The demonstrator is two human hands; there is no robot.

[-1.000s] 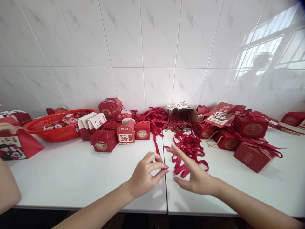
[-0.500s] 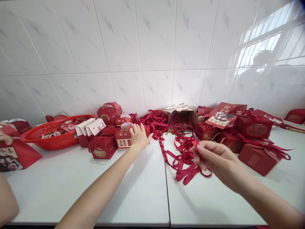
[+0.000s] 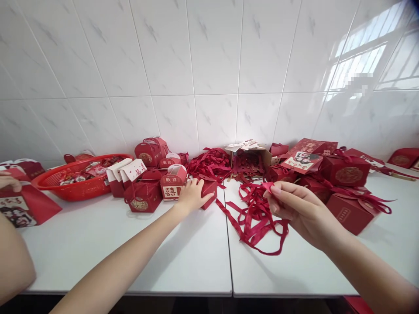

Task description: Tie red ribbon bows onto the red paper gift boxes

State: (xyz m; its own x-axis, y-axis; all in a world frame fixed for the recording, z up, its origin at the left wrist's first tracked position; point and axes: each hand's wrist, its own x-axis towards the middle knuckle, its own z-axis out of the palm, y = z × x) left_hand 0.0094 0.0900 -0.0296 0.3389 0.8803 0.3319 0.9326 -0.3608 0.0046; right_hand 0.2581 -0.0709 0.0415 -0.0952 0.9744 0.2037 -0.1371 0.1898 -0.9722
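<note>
My left hand (image 3: 191, 196) is gripping a small dark red box (image 3: 209, 192), with its fingers over the near side and thumb at the right; part of the box is hidden behind the hand. Just left of it stands a red box with a white panel and a double-happiness character (image 3: 172, 187). To the right, my right hand (image 3: 294, 207) pinches a red ribbon (image 3: 269, 187) between thumb and fingertips, above the table. Beneath and behind it lies a loose tangle of red ribbons (image 3: 253, 218).
A red plastic basket (image 3: 49, 192) of wrapped sweets stands left. At far left another person's hand (image 3: 11, 181) touches a red gift box (image 3: 41, 207). A ribbon heap (image 3: 211, 163) and an open carton (image 3: 266, 159) lie along the wall. Ribboned red boxes (image 3: 350, 211) are stacked right.
My left hand has drawn the small red box slightly nearer, away from the ribbon heap. My right hand still pinches the ribbon, and a loop of ribbon now hangs lower beside it.
</note>
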